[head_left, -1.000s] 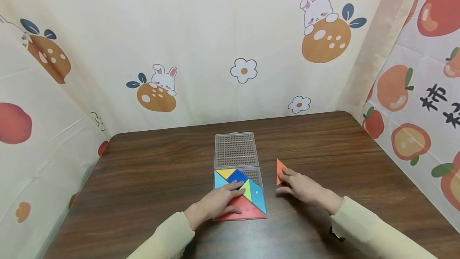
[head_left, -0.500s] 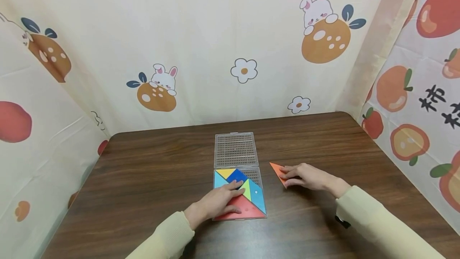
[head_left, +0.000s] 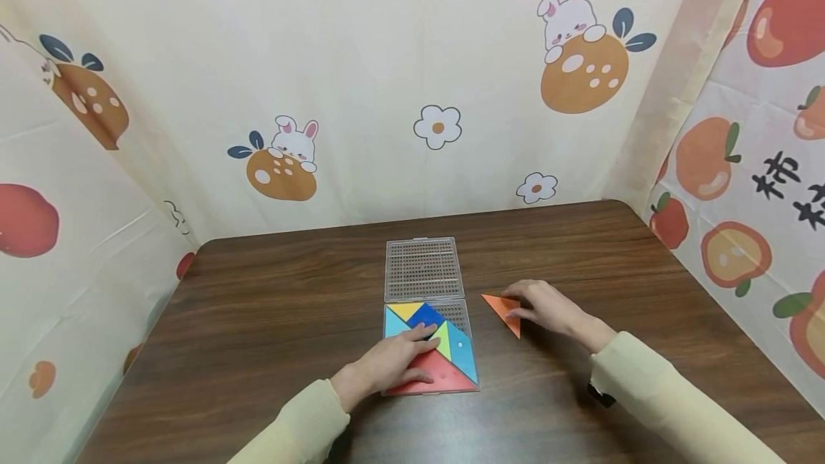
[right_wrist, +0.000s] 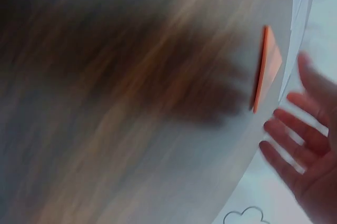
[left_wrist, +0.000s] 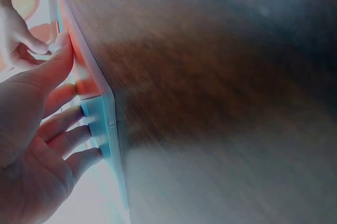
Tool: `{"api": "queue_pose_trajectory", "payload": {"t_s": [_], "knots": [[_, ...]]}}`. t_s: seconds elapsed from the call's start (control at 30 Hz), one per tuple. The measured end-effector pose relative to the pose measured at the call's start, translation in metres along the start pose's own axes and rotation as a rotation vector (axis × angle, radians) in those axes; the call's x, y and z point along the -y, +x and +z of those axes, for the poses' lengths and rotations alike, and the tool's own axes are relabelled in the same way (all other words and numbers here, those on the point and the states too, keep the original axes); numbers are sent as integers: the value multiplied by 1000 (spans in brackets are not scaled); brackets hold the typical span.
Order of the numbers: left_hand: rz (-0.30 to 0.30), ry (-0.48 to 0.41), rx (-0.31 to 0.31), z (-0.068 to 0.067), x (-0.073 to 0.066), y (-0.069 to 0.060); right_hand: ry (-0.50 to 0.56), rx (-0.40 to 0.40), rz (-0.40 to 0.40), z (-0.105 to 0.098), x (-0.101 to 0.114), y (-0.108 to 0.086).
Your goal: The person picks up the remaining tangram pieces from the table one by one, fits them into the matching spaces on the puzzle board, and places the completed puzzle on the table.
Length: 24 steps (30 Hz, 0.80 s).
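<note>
My left hand [head_left: 387, 364] rests with extended fingers on tangram pieces in a clear square case [head_left: 454, 312]. A large red triangle [head_left: 446, 377] lies at the near side. Around it are a light blue triangle [head_left: 392, 325], a yellow triangle [head_left: 404, 309], a dark blue square [head_left: 424, 314], a yellow-green triangle [head_left: 444, 341] and a blue piece [head_left: 462, 353]. Right of the case, an orange triangle [head_left: 504, 308] lies flat on the table. My right hand [head_left: 544, 305] is beside it; in the right wrist view its loosely spread fingers appear apart from the orange triangle [right_wrist: 270, 66].
The case's perforated lid [head_left: 423, 271] lies unfolded behind it. A bare gridded gap shows at the case's far right corner. The brown wooden table [head_left: 277, 306] extends on both sides, up to printed curtains [head_left: 361, 163] at the back and sides.
The orange triangle has turned on the table, its long edge now slanting toward the lower right. My right hand has eased off it to its right side. The left hand stays put.
</note>
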<state>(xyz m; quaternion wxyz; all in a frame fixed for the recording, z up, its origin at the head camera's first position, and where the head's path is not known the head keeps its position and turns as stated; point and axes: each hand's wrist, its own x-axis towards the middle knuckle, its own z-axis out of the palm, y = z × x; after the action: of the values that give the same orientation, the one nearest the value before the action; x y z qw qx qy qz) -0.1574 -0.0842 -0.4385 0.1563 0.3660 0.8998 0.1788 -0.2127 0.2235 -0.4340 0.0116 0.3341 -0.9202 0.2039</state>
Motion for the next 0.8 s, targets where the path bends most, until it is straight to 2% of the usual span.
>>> {"api": "queue_pose_trajectory", "payload": {"t_s": [0.37,0.8], "knots": [[-14,-5,6,0,0,0,6,-27,241,3,8,3],[-3,4,3,-1,-1,0,9,27,377,2,13,9]]}}
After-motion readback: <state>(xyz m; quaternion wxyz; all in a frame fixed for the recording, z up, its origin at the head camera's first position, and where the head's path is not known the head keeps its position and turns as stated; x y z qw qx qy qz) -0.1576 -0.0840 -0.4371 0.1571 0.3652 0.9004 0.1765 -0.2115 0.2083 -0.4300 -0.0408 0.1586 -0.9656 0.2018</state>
